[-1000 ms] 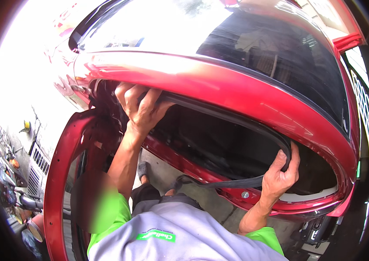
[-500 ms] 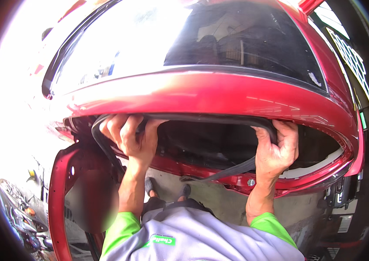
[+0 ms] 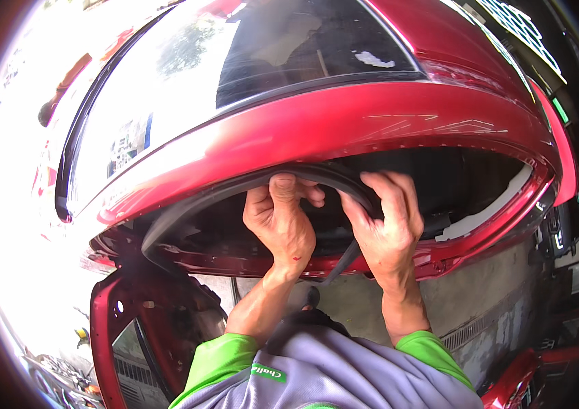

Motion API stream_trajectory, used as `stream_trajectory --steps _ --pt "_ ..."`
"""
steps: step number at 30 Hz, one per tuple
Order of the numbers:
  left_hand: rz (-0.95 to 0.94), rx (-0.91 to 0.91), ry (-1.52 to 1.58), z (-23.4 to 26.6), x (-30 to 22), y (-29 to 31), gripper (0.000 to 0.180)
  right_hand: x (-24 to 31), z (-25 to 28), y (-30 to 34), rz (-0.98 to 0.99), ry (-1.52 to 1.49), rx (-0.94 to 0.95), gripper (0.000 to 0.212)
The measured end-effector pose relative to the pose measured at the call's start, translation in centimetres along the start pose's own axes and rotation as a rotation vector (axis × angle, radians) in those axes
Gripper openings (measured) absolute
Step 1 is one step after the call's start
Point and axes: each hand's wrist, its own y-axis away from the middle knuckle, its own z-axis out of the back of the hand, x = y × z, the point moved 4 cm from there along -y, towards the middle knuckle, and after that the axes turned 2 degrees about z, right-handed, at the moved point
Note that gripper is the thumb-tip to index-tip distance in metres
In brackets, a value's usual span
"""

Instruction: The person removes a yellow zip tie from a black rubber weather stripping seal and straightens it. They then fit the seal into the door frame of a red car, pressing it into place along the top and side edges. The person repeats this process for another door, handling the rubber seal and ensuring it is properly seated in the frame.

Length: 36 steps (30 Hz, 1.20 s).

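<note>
A black rubber door seal (image 3: 214, 189) runs along the upper edge of the door opening of a red car (image 3: 248, 129). At the left it bends down around the front corner, and past my right hand its loose end hangs into the opening. My left hand (image 3: 281, 221) is closed at the seal near the middle of the edge, its thumb pressed up against the rubber and other fingers curled beside it. Just to the right, my right hand (image 3: 392, 228) is closed around the seal where it curves down away from the roof edge.
An open red car door (image 3: 105, 341) stands at the lower left. Above the roof edge lies the windshield-like dark glass panel (image 3: 303, 54). Below the opening is a concrete floor (image 3: 467, 300) with a drain grate (image 3: 463, 335). Red body parts (image 3: 511, 378) sit at the lower right.
My left hand has shifted right along the seal, and the hands are now closer together. The seal's loose part bends down nearer the middle. The whole view has turned somewhat.
</note>
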Motion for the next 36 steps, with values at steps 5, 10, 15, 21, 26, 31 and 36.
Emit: stream_trajectory --steps 5,10,15,21,26,31,36 --pt "0.084 0.015 0.059 -0.6 0.0 0.3 0.036 -1.4 2.2 -0.6 0.045 0.135 -0.119 0.04" --pt "0.131 0.044 0.093 -0.5 0.0 0.1 0.037 -2.9 2.7 -1.4 0.046 0.124 -0.192 0.036" --pt "0.159 0.129 0.113 -0.6 0.2 0.2 0.043 -4.1 2.0 -1.8 0.024 0.091 -0.241 0.039" --pt "0.223 0.296 0.044 0.6 -1.2 -0.2 0.045 -3.5 1.9 -0.1 0.163 0.127 -0.21 0.039" --pt "0.219 0.351 0.023 1.0 -1.3 -0.4 0.042 -3.1 1.4 -1.1 0.031 0.045 -0.213 0.031" --pt "0.246 0.247 0.045 1.1 -1.6 -0.2 0.041 -2.5 2.2 -2.4 0.033 0.141 -0.248 0.029" --pt "0.229 0.23 0.009 0.9 -0.9 0.3 0.043 -3.5 2.0 -1.4 -0.046 0.043 -0.391 0.033"
